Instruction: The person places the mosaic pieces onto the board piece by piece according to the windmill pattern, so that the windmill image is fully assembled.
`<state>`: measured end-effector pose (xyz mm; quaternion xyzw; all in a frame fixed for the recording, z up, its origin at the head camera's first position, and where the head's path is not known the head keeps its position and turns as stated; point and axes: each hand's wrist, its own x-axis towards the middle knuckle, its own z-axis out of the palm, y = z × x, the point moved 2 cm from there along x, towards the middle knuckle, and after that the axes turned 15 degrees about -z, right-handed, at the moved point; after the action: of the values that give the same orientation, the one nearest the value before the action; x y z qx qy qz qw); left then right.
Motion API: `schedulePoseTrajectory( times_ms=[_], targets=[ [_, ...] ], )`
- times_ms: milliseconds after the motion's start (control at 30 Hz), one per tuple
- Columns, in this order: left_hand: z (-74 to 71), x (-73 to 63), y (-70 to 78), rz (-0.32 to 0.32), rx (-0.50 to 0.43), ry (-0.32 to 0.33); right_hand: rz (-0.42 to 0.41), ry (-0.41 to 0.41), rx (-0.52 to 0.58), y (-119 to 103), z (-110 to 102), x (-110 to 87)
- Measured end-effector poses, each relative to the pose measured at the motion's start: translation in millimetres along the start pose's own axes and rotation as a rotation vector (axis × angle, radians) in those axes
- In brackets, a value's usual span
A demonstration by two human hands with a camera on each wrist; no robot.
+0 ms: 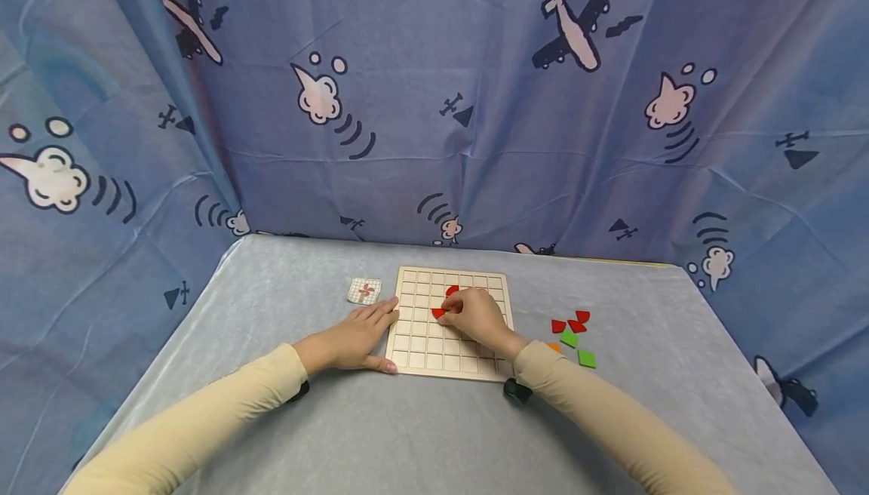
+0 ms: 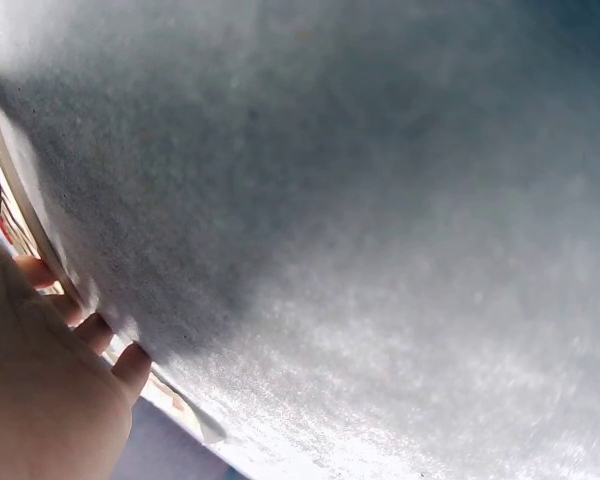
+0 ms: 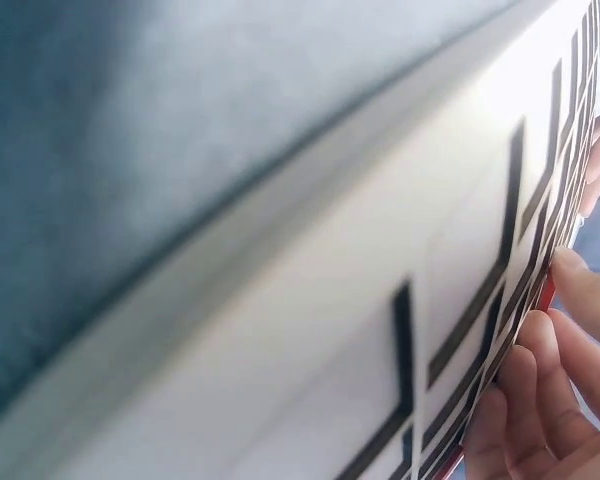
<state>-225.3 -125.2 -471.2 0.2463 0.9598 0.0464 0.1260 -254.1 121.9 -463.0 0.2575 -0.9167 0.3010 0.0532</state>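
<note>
A blue curtain (image 1: 400,57), creased and printed with aeroplanes and clouds, is hung behind a grey, cloth-textured surface (image 1: 407,442). Cream sleeves (image 1: 204,408) are extended across it from the near side. A square wooden board (image 1: 417,344), pale and divided by raised lines into a grid of cells, is placed centrally; part of its right half is hidden by the right hand (image 1: 480,320) and sleeve. The left hand (image 1: 356,338) is rested against the board's left edge, its grip spread, with nothing enclosed. Beyond it is laid a card (image 1: 364,291) with rounded corners, printed with a grid and a reddish pinwheel figure. To the right are scattered two green squares (image 1: 587,359), three round-edged red pieces (image 1: 558,326) and an orange piece (image 1: 554,347), partly covered by the sleeve. In the right hand's grip, nearly closed, a red piece (image 1: 437,314) is pinched between thumb and finger over the grid.
</note>
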Motion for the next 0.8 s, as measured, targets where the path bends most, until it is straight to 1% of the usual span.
schedulePoseTrajectory(
  times_ms=[233,567,800],
  targets=[
    [-1.8,-1.1,0.9,0.004,-0.005,0.004,-0.007,0.002,-0.02,0.6,0.6,-0.1],
    [0.8,-0.6,-0.2,-0.001,0.001,-0.002,-0.014,0.001,-0.014,0.6,2.2,0.3],
    [-2.1,-0.8,0.1,0.023,-0.007,0.009,-0.016,-0.003,-0.012,-0.7,0.6,0.1]
  ],
)
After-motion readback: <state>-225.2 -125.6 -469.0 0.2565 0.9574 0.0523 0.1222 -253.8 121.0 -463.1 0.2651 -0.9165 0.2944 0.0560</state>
